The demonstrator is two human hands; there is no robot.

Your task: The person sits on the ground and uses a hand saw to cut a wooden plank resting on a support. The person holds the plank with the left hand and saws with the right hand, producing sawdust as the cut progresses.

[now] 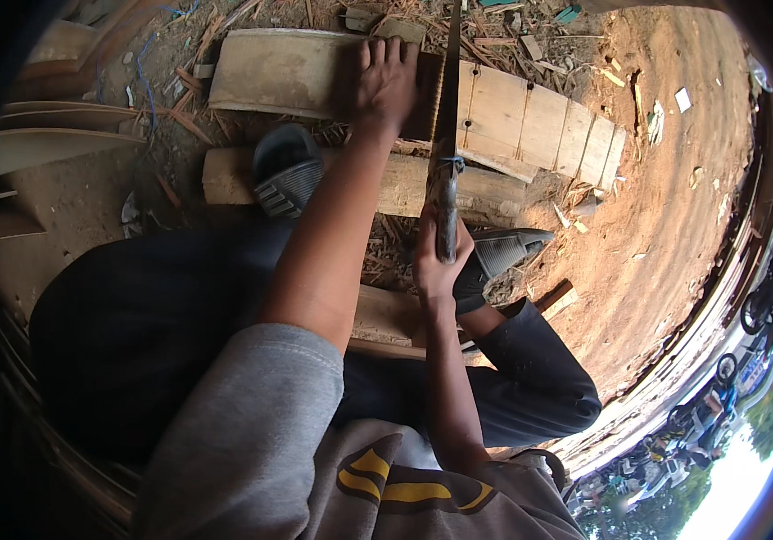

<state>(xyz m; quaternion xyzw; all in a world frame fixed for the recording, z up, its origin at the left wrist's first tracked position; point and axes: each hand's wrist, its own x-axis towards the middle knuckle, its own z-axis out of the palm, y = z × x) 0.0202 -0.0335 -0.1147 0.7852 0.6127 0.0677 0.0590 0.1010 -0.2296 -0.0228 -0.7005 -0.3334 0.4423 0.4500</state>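
My right hand (441, 259) is wrapped round the dark handle of a handsaw (449, 108). The saw's long blade points away from me and lies across a wide pale wooden board (283, 74). On that board, just left of the blade, my left hand (386, 88) rests palm down with its fingers stretched toward the far edge. To the right of the blade, several dark lines and a few small holes cross the board. A second timber piece (485, 193) lies beneath, on the near side. The saw's teeth where they meet the wood cannot be made out clearly.
A slipper (289, 171) stands by the timber at left, and my other foot wears a slipper (505, 252) at right. Wood scraps and splinters litter the ground. Curved boards (62, 135) are stacked at far left. Bare brown earth (665, 198) spreads right, with motorbikes (769, 297) beyond.
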